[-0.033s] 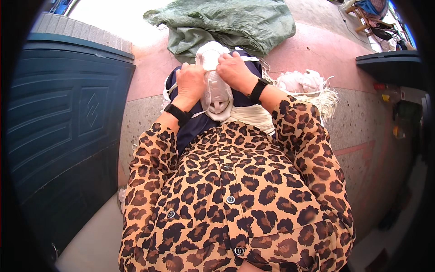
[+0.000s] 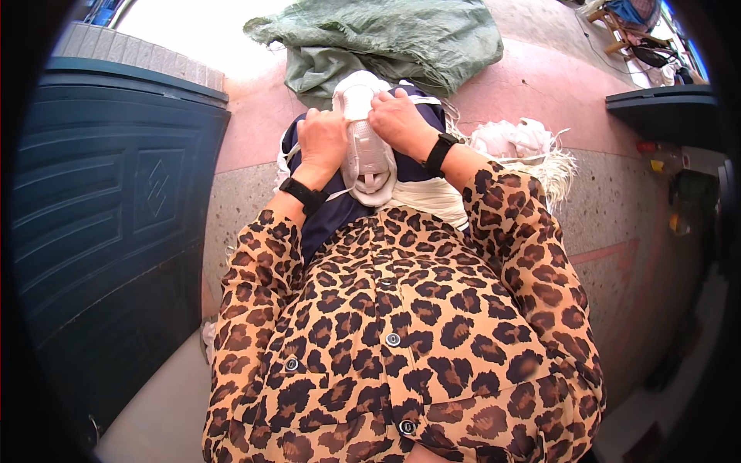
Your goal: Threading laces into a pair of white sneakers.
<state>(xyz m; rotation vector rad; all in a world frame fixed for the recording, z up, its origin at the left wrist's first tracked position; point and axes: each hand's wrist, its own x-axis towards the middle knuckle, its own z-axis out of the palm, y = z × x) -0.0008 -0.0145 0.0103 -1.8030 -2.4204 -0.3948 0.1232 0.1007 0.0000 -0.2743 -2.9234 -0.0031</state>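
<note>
A white sneaker (image 2: 366, 150) lies on my lap with its toe pointing away from me and its heel towards my body. My left hand (image 2: 321, 139) is closed on its left edge, near the front of the lacing area. On the opposite edge my right hand (image 2: 400, 122) grips it with bent fingers, thumb side towards the toe. The fingertips of both hands are partly hidden, and any lace between them is too small to make out. A bundle of off-white laces (image 2: 429, 202) rests on my lap, right of the heel. Dark blue cloth (image 2: 338, 220) covers my legs.
A crumpled green woven sack (image 2: 394, 46) lies on the floor beyond my knees. To the right sits a pile of white shoes (image 2: 513, 139) with loose laces (image 2: 557, 176). A dark blue panelled door (image 2: 100, 170) stands close on the left. A dark ledge (image 2: 660, 116) juts in at right.
</note>
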